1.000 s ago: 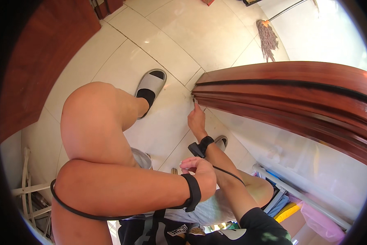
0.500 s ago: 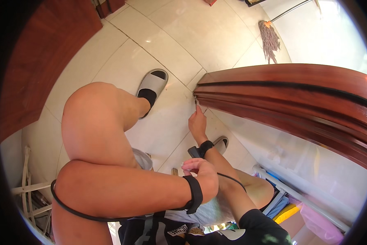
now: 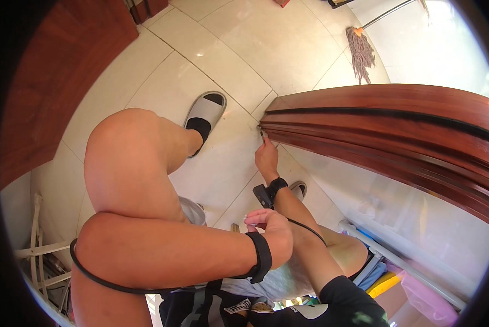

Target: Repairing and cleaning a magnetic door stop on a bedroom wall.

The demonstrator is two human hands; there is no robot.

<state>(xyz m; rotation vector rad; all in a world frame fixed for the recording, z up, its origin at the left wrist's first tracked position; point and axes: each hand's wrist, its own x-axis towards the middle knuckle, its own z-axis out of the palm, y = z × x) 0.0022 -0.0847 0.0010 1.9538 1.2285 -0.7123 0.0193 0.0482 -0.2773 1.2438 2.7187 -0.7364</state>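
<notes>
Right hand's fingertips are at the wood frame's end, can't tell if they're pinching anything. Left hand's curled nearby, grip's unclear too.

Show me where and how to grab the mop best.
Probably the thin handle, just beyond the orange collar, coming from its left, over the tiled floor: it is straight and slants up and right in view, suiting a wrap grip, while the strands look loose.
</notes>
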